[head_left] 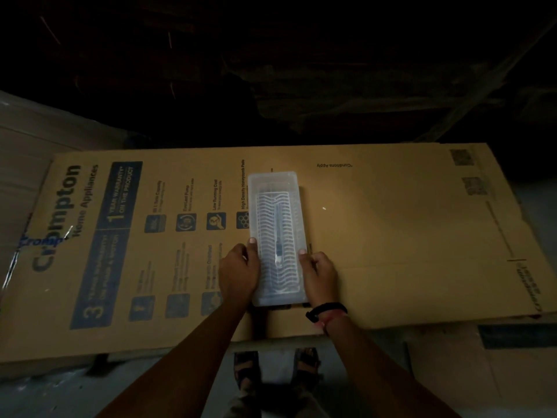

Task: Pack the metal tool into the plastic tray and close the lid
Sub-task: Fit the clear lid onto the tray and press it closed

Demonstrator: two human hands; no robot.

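Metal tool point(278, 236) lies lengthwise inside the clear plastic tray point(272, 182), on the ribbed insert; tray sits on the flat cardboard box point(391, 230). I see my left hand point(238, 271) gripping the tray's left edge, right hand point(321, 274) gripping the right edge, thumbs on top. Black band point(327, 310) on right wrist. Lid state unclear, too dim.

Flattened printed cardboard sheet point(391, 236) as work surface, translucent plastic tray point(272, 184) directly on it, near centre.
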